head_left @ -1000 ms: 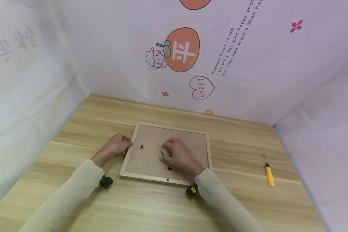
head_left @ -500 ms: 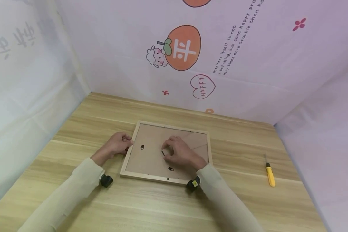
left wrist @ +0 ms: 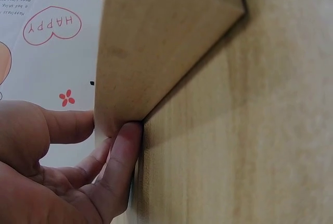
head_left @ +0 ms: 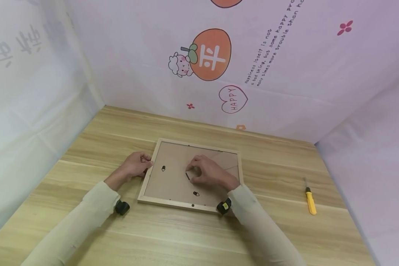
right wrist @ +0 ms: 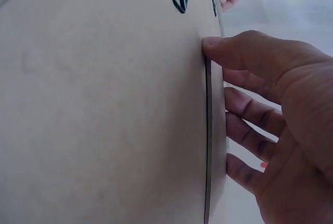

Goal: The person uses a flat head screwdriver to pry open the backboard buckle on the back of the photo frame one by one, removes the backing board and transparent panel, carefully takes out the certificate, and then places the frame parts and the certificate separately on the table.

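A wooden picture frame (head_left: 173, 184) lies on the table with its backing board up. My left hand (head_left: 134, 164) grips its left edge; in the left wrist view the thumb meets the upper edge and a fingertip (left wrist: 128, 133) sits low on the outer side. Over the middle of the board, my right hand (head_left: 207, 171) pinches the end of the stand leg (head_left: 187, 176), which has a dark edge. The right wrist view has the thumb (right wrist: 223, 49) on one side of that leg and several fingers on the other. Part of the leg is hidden under the hand.
Two black hanging hooks, one (head_left: 163, 168) left and one (head_left: 195, 193) nearer, are fixed to the board. A yellow-handled screwdriver (head_left: 310, 201) lies on the wooden table (head_left: 173, 240) at the right. Printed white sheets (head_left: 146, 74) surround the table's back and sides.
My right wrist has shifted slightly right and away from the table's front, while its fingertips stay by the stand leg's end. The left hand keeps its hold on the picture frame.
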### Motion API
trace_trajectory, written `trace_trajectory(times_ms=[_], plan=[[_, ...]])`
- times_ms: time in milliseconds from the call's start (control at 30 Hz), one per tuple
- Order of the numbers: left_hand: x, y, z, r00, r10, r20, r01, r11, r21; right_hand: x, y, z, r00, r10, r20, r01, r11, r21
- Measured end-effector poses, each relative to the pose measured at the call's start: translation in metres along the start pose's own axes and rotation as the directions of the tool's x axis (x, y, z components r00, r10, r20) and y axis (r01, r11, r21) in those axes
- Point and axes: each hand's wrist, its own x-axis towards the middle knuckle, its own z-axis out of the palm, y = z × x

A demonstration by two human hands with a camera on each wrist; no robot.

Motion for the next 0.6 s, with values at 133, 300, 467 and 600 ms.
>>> trace_trajectory(times_ms=[133, 300, 467, 600], plan=[[0.0005, -0.0004, -0.0004, 1.0, -0.004, 0.002, 0.004, 1.0, -0.004, 0.0005, -0.0006, -0.0002, 0.999, -0.03, -0.01, 0.03, 0.998, -0.047], [0.002, -0.0016, -0.0008, 1.0, -0.005, 0.004, 0.005, 1.0, 0.001, 0.0014, -0.0013, -0.001, 0.998, -0.053, -0.034, 0.05, 0.995, -0.081], [0.0037, -0.0027, -0.0008, 1.0, -0.002, 0.008, 0.003, 1.0, -0.015, 0.0028, -0.0025, -0.0021, 0.995, -0.082, -0.056, 0.078, 0.994, -0.077], [0.0036, -0.0027, -0.0021, 1.0, -0.007, 0.027, 0.008, 0.999, -0.035, 0.0045, -0.0044, -0.0017, 0.995, -0.092, -0.049, 0.089, 0.994, -0.069]])
